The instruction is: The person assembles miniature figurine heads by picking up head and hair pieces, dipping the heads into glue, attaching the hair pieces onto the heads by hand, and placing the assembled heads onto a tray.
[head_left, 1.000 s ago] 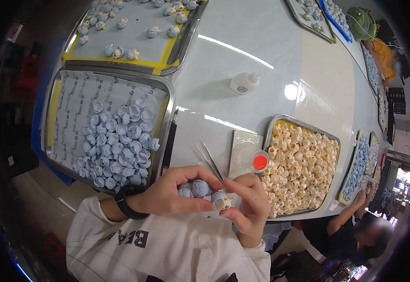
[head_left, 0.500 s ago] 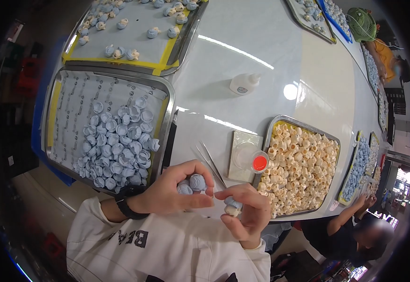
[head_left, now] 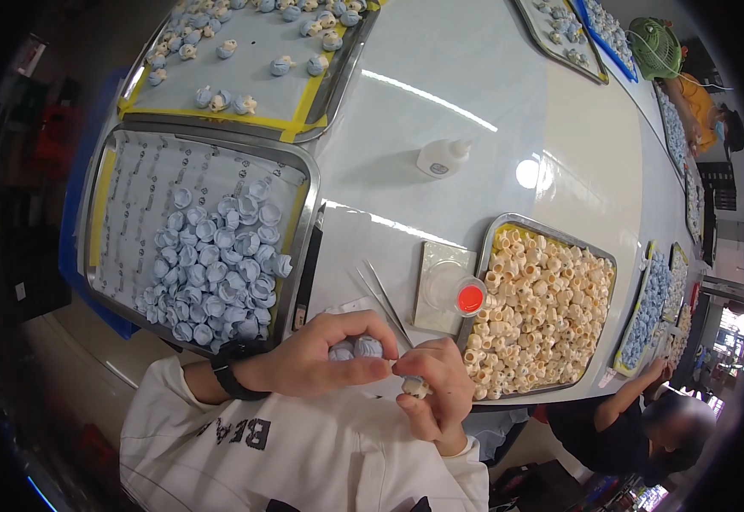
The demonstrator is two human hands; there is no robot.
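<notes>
Probably to stop them rolling, the left hand [head_left: 312,354] curls loosely round pale-blue balls [head_left: 367,347]; the right hand [head_left: 444,380] pinches a blue-and-cream figurine [head_left: 414,388] between thumb and fingers at near centre, its cream end exposed; tweezers [head_left: 385,305] lie just beyond, within easy reach; rims keep blue shells [head_left: 210,277] in the left tray [head_left: 310,192], cream hollow pieces [head_left: 542,316] in the right tray [head_left: 560,232].

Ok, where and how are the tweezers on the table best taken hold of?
Probably best to pinch the tweezers across both arms near their joined end, coming from the wearer's side: that end lies nearest the right hand, while the spread tips point away.
</notes>
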